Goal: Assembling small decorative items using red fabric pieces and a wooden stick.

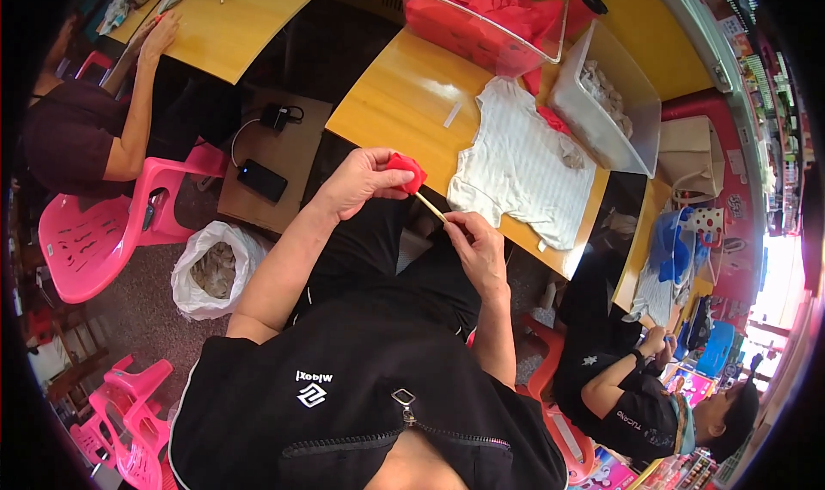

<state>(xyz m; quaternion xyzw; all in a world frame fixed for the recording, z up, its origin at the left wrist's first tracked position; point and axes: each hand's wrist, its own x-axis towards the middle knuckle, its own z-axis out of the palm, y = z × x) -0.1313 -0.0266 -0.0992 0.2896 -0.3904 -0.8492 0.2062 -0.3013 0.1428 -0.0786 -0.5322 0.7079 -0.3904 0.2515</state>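
My left hand pinches a small bunched piece of red cloth between thumb and fingers. A thin pale stick runs from the underside of that cloth down to my right hand, where the fingertips are closed on its lower end. Whether the stick's upper tip goes inside the cloth is hidden. Both hands are raised above my lap, in front of the table edge. A white striped shirt lies spread on the yellow table just beyond my right hand.
A clear bin of red cloth stands at the back, beside a translucent bin holding pale scraps. A white sack and a pink chair are at left. People work at tables on both sides. A phone lies on a box.
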